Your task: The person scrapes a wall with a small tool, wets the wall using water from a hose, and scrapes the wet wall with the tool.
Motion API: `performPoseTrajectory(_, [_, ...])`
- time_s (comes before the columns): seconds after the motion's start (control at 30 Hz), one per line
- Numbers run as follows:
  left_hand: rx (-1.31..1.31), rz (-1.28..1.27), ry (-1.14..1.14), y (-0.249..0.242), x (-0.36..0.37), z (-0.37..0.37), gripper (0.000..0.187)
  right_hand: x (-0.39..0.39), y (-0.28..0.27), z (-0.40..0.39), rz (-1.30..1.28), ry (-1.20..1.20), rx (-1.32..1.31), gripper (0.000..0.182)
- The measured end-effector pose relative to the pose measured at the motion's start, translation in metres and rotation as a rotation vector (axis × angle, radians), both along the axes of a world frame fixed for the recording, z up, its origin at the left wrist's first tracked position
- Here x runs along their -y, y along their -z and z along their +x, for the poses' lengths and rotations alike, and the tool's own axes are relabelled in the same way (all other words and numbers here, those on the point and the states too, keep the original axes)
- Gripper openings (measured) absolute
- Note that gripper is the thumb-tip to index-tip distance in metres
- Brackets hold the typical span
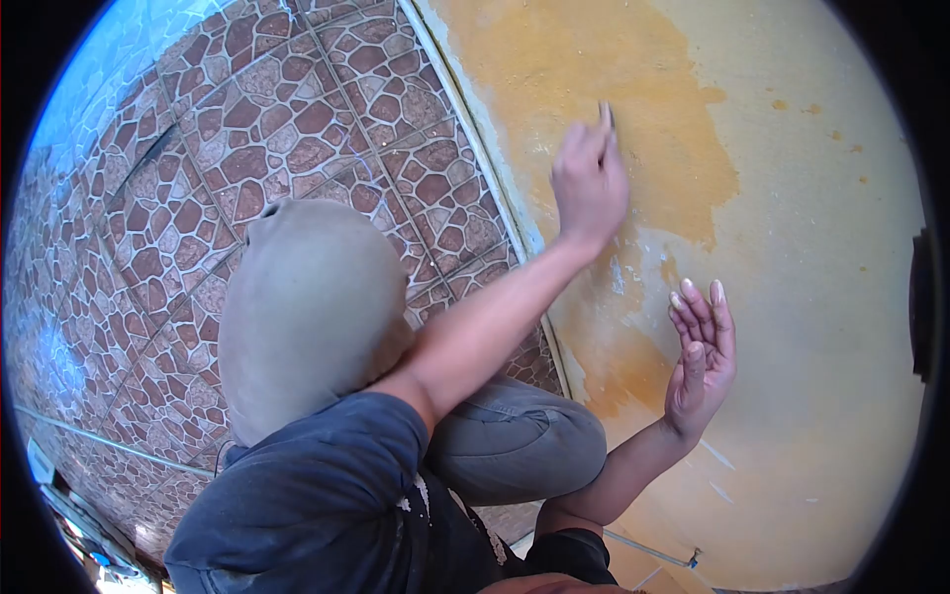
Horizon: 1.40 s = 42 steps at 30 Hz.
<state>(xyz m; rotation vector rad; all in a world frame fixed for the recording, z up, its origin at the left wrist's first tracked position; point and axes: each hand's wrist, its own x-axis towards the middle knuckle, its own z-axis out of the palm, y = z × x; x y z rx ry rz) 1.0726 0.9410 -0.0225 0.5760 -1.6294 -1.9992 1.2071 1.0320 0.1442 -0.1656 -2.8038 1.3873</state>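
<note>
My left hand (pixel 589 183) is raised against the wall (pixel 811 247), at the edge of an orange paint patch (pixel 584 69). Its fingers are bunched shut and blurred. A thin dark tip (pixel 606 111) sticks out above them; I cannot make out what it is. My right hand (pixel 701 356) is lower and to the right, close to the wall. It is open and holds nothing, with the palm turned towards me and the fingers straight and pointing up. Both forearms are bare, below dark sleeves (pixel 317 485).
I am crouched with my grey-trousered knees (pixel 307 307) drawn up over a floor of brown stone-pattern tiles (pixel 287 109). A pale strip (pixel 485 139) runs where floor meets wall. The wall right of the orange patch is pale yellow with small orange specks.
</note>
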Motion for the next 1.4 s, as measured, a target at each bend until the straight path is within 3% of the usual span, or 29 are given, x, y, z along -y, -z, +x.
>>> performPoseTrajectory(0.17, [-0.095,-0.168,-0.207,0.006,0.025,-0.076,0.023,0.008,-0.009,-0.006,-0.073,-0.024,-0.152,0.083])
performPoseTrajectory(0.23, [-0.119,-0.317,-0.131,0.027,0.022,-0.056,0.024,0.013,-0.012,-0.014,-0.125,-0.095,-0.238,0.082])
performPoseTrajectory(0.3, [0.019,-0.358,-0.068,0.079,0.015,-0.036,0.024,0.023,-0.006,-0.025,-0.108,-0.106,-0.192,0.082])
performPoseTrajectory(0.4, [0.151,-0.325,0.058,0.089,0.013,-0.02,0.025,0.027,0.002,-0.037,-0.069,-0.138,-0.109,0.082])
performPoseTrajectory(0.43, [0.155,-0.321,0.047,0.07,0.014,-0.021,0.025,0.026,0.006,-0.037,-0.045,-0.131,-0.062,0.082])
performPoseTrajectory(0.5, [-0.099,-0.235,-0.014,0.017,0.014,-0.028,0.027,0.021,0.011,-0.037,-0.05,-0.113,-0.056,0.079])
performPoseTrajectory(0.67, [0.148,-0.117,-0.026,0.06,0.012,-0.033,0.022,0.012,0.008,-0.023,-0.007,-0.011,-0.047,0.075])
performPoseTrajectory(0.9, [-0.036,-0.12,-0.025,0.028,0.0,-0.02,0.023,0.01,-0.001,-0.008,-0.059,0.003,-0.061,0.073])
performPoseTrajectory(1.1, [0.086,-0.077,-0.017,0.049,0.003,-0.019,0.027,0.018,-0.002,-0.005,0.037,-0.025,-0.016,0.071])
performPoseTrajectory(1.2, [0.251,-0.118,0.117,0.065,-0.014,0.007,0.031,0.019,-0.006,0.0,0.004,-0.018,-0.036,0.069])
performPoseTrajectory(1.3, [0.12,-0.064,0.299,0.036,-0.034,0.066,0.028,0.019,-0.005,-0.005,-0.021,0.018,-0.058,0.068])
performPoseTrajectory(1.4, [0.08,0.086,0.284,0.018,-0.036,0.071,0.026,0.024,-0.002,-0.009,-0.016,-0.005,-0.064,0.065])
